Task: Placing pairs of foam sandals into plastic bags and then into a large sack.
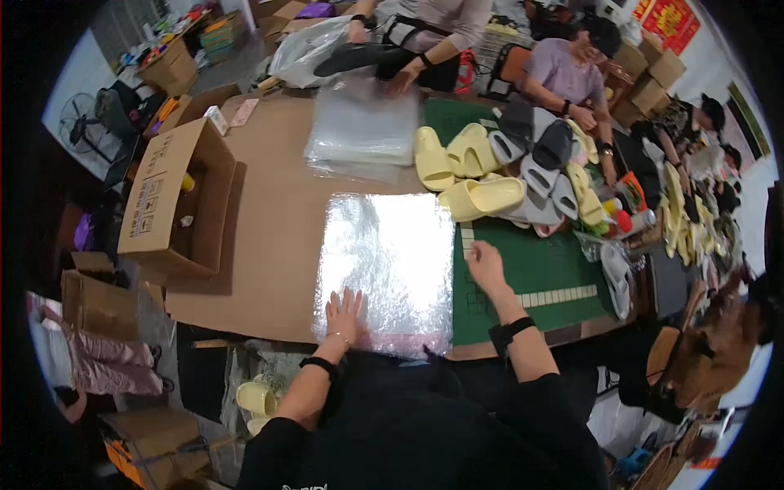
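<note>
My left hand (345, 310) lies flat with its fingers spread on the lower left part of a stack of clear plastic bags (388, 253). The stack's surface shines brightly, with a pinkish strip along its near edge. To its right, my right hand (485, 266) is over the green mat (531, 269), fingers bent together beside a short column of small white stickers (468, 238). What those fingertips hold, if anything, is too small to make out. A longer row of white stickers (563, 296) runs across the mat nearer to me. Beyond the right hand lies a yellow slipper (482, 198).
Yellow, grey and black slippers (539, 175) are piled at the back right. Another bag stack (363, 126) lies farther back, where a person handles a dark slipper (353, 60). An open cardboard box (184, 200) stands on the left. A person in purple (563, 69) works beyond the pile.
</note>
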The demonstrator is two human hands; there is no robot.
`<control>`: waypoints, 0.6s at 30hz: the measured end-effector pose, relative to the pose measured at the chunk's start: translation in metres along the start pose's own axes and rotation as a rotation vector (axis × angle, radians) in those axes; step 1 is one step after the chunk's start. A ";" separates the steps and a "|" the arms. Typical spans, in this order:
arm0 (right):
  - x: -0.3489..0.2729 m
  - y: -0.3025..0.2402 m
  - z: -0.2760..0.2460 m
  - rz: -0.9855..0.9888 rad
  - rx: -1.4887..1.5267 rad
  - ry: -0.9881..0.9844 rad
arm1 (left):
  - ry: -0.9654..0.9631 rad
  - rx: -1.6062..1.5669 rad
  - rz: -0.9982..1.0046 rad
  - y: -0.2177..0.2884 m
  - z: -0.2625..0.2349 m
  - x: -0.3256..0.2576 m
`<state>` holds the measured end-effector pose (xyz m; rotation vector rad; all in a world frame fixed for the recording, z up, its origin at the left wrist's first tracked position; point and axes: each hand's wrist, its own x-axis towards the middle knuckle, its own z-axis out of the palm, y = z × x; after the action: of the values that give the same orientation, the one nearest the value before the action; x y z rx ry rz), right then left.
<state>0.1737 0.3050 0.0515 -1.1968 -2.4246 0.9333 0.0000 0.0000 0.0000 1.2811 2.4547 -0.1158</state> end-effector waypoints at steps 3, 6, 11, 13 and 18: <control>0.036 0.012 -0.013 -0.118 -0.096 0.053 | -0.310 -0.073 -0.121 0.018 0.005 -0.018; 0.104 0.033 -0.009 -0.256 -0.270 0.284 | -0.265 -0.071 -0.100 0.022 0.002 0.017; 0.134 0.049 0.005 0.044 -0.523 -0.050 | -0.265 -0.153 -0.086 0.029 0.003 0.016; 0.151 0.061 0.004 0.079 -0.453 -0.154 | -0.293 -0.152 -0.088 0.031 -0.002 0.021; 0.160 0.007 -0.040 -0.091 0.276 0.100 | -0.300 -0.077 -0.129 0.022 0.002 0.021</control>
<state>0.0989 0.4506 0.0719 -1.0016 -2.1668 1.1086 0.0074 0.0287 -0.0069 0.9928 2.2580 -0.2269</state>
